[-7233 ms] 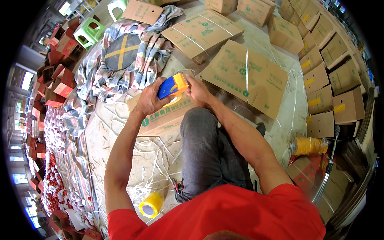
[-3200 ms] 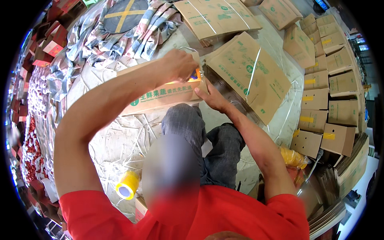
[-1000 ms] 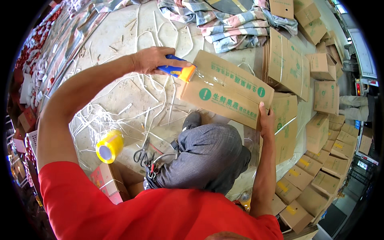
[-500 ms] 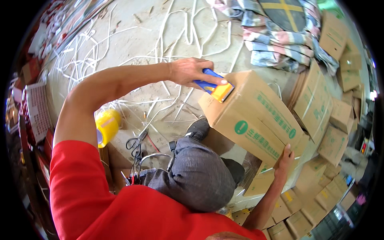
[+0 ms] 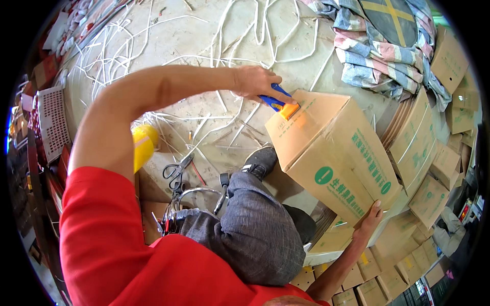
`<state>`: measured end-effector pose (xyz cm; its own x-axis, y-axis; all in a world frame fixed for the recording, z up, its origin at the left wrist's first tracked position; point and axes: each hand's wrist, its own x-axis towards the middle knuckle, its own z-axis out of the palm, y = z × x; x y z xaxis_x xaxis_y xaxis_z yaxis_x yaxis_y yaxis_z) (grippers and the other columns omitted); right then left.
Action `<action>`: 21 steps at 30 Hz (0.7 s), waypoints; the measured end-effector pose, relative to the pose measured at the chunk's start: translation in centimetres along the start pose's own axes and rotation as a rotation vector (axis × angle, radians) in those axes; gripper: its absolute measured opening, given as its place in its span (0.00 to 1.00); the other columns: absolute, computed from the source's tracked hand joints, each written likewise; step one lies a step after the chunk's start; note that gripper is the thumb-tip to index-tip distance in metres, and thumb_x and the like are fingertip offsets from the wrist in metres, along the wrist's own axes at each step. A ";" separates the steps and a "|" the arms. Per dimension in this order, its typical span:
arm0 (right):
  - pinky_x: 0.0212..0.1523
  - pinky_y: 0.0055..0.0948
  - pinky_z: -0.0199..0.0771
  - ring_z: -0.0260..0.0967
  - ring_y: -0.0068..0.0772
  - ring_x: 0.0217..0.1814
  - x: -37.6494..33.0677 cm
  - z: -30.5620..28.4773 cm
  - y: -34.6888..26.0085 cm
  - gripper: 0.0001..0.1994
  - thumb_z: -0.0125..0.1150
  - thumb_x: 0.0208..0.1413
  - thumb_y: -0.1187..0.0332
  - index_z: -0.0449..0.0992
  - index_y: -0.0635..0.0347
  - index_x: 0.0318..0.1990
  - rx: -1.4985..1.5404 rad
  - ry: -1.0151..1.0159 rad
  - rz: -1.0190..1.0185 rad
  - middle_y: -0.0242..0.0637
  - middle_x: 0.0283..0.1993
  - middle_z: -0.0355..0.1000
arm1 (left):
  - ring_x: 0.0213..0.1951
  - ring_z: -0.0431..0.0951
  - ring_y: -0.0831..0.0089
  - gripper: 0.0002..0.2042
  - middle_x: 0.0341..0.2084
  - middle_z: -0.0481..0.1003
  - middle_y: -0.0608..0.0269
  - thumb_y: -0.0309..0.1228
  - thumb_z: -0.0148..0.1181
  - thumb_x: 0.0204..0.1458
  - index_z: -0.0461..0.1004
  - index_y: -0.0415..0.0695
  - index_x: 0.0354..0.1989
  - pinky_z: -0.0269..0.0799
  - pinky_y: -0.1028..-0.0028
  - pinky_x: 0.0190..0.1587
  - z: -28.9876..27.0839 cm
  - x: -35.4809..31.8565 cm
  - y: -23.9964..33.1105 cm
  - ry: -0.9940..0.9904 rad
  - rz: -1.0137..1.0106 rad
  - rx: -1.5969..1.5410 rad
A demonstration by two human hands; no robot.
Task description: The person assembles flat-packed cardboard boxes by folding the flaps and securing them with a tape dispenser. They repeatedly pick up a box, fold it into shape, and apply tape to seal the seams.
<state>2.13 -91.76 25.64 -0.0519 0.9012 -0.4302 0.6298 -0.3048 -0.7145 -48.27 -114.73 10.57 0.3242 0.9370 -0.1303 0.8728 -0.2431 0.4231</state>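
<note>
My left hand is closed around a blue and orange tape cutter. Its orange end lies against the end face of a brown cardboard carton, close to the far edge. Whether tape runs from the cutter cannot be made out. The carton is tilted in front of me, with green print on its side. At its near right corner my right hand grips the carton, thumb on the printed side and the other fingers hidden beneath. Left of my knee are black-handled scissors and a yellow roll of tape, partly behind my left arm.
White strapping strips are strewn over the floor. Flattened cartons lean at the right, with several closed cartons below them. A striped cloth lies bunched at the far right. A white perforated crate stands at the left.
The tape cutter has gone from the carton's top edge down onto its end face. The carton has turned, showing more of that end, and sits further right in view. My right hand keeps its grip.
</note>
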 end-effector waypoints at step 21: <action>0.57 0.37 0.78 0.73 0.37 0.60 2.3 -1.7 2.1 0.36 0.64 0.66 0.44 0.66 0.65 0.68 0.116 -0.046 -0.008 0.42 0.62 0.72 | 0.48 0.77 0.52 0.35 0.44 0.74 0.48 0.29 0.60 0.57 0.60 0.56 0.75 0.67 0.52 0.57 2.8 -4.4 9.1 0.233 -0.721 0.020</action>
<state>4.62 -89.80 24.10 -0.0938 0.8895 -0.4473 0.5353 -0.3337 -0.7759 -40.75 -121.74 12.51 -0.4132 0.8937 -0.1750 0.8465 0.4478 0.2881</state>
